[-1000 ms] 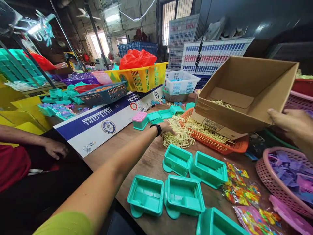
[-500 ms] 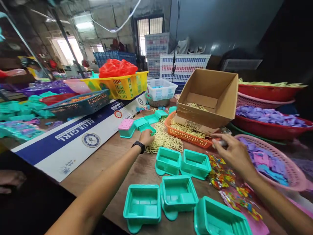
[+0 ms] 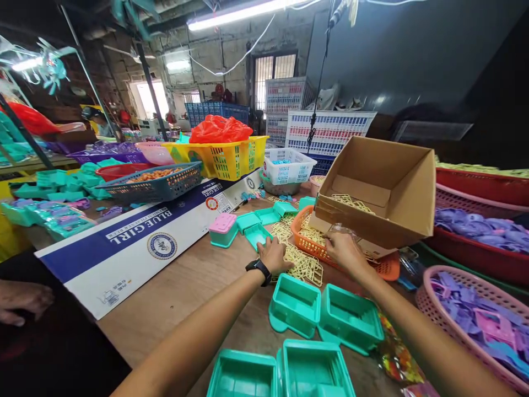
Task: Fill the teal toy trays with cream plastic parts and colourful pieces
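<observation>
- On the desk [image 3: 185,275], beside the basket [image 3: 308,246], lay frames [image 3: 306,268]: likely light, stiff, snappable; best pinched by one edge.
- Left hand [image 3: 273,256] was spread over them.
- Right hand [image 3: 344,249] was at the basket, grip unclear.

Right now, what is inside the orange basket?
Pale yellow pieces show at the left of the orange basket. The cardboard box and right hand cover much of the rest; what lies beneath them cannot be seen.

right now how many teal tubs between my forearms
4: back left tub, back right tub, front left tub, front right tub; front pair is cut off by the frame; more may be hidden.
</observation>
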The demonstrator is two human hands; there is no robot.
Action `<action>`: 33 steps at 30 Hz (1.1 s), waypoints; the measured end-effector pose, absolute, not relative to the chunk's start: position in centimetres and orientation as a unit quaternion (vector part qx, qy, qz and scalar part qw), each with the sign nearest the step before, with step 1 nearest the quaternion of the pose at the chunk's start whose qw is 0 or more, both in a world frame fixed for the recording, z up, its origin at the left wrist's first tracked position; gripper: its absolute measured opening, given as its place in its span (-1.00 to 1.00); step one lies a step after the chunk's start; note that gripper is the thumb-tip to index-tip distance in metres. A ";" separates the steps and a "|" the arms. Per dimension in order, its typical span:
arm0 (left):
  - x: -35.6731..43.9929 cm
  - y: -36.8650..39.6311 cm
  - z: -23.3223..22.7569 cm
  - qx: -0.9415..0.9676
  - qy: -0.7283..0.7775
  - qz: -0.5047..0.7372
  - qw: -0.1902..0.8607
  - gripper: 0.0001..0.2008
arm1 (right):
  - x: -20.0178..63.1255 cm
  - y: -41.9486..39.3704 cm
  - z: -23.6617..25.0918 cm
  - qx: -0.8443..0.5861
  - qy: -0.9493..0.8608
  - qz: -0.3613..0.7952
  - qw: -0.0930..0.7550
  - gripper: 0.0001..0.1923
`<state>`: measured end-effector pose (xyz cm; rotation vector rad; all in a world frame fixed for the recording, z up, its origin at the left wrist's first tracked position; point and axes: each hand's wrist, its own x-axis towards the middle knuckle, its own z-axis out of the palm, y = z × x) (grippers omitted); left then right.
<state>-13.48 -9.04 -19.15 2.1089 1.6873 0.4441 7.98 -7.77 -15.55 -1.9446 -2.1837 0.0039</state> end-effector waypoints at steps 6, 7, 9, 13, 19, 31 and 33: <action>-13.8 -7.6 -19.5 0.743 0.615 0.126 0.231 -0.83 | 8.5 -1.8 -17.7 -0.733 -0.673 0.066 0.069 -0.73; -13.9 -7.6 -19.5 0.744 0.614 0.126 0.232 -0.81 | 8.5 -1.2 -18.3 -0.737 -0.667 0.081 0.074 -0.72; -13.9 -7.7 -19.5 0.748 0.607 0.130 0.233 -0.69 | 8.6 -0.5 -19.1 -0.734 -0.663 0.111 0.095 -0.71; -13.2 -7.7 -19.5 0.766 0.578 0.145 0.240 -0.69 | 9.7 -1.1 -19.7 -0.702 -0.673 0.148 0.180 -0.79; -12.3 -6.5 -19.6 0.738 0.579 0.194 0.288 -0.71 | 12.8 -5.7 -17.2 -0.652 -0.681 0.135 0.305 -0.59; -13.9 -8.8 -16.5 0.620 0.470 0.391 0.491 -0.83 | 12.6 -10.8 -16.0 -0.610 -0.702 0.131 0.343 -0.57; -13.5 -9.3 -16.1 0.610 0.447 0.410 0.510 -0.82 | 10.9 -11.0 -14.9 -0.576 -0.733 0.140 0.334 -0.56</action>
